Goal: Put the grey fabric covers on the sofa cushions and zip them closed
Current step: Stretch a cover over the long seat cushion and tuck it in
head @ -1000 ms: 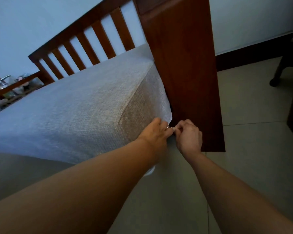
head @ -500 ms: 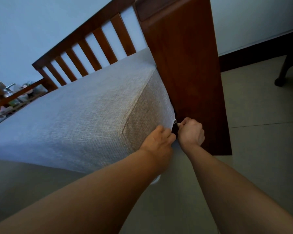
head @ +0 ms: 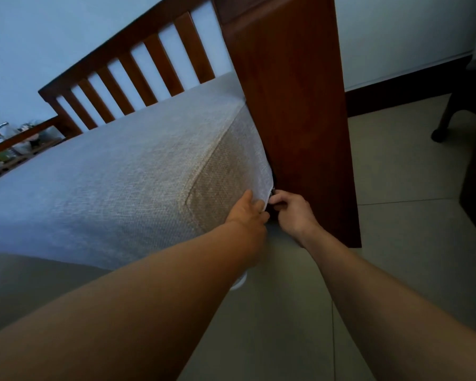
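You had one cushion (head: 116, 188) in view, lying on the wooden sofa frame (head: 291, 105) with its corner against the side panel, already dressed in one grey fabric cover (head: 231, 171) of coarse weave. Your left hand (head: 248, 213) pressed that corner, fingers fairly straight on the cloth. Your right hand (head: 291, 213) had its fingers curled and pinched at the zipper pull (head: 273, 192), a small glint barely made out. The zip itself was hidden behind the cover's edge.
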`<action>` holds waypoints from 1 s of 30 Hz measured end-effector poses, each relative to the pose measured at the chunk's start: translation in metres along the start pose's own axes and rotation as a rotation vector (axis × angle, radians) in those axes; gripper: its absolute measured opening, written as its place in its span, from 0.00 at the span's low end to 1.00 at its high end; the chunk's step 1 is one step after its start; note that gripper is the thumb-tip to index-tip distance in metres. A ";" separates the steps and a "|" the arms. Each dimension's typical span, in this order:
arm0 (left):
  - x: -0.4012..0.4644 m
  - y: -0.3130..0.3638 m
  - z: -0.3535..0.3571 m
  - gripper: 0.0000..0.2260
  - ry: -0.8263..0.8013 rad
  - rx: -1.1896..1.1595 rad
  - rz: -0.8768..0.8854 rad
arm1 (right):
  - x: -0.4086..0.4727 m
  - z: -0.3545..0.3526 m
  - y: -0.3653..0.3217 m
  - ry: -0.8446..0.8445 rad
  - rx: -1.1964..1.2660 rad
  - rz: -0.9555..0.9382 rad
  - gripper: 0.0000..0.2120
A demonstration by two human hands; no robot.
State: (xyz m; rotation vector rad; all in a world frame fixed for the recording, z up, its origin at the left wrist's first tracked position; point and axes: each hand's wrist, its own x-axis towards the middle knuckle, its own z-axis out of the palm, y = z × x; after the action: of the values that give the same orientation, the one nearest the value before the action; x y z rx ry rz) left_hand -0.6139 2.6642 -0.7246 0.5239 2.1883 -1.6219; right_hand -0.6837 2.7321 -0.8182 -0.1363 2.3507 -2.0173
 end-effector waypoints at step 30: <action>-0.116 0.083 0.072 0.20 0.610 -0.493 -0.262 | -0.138 0.000 -0.072 -0.049 -0.632 -0.685 0.24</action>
State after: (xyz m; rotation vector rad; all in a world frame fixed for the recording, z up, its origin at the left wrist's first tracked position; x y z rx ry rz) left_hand -0.4675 2.6087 -0.7544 0.6612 3.0900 -1.0313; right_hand -0.5435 2.7345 -0.7502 -1.1189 3.0922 -1.2791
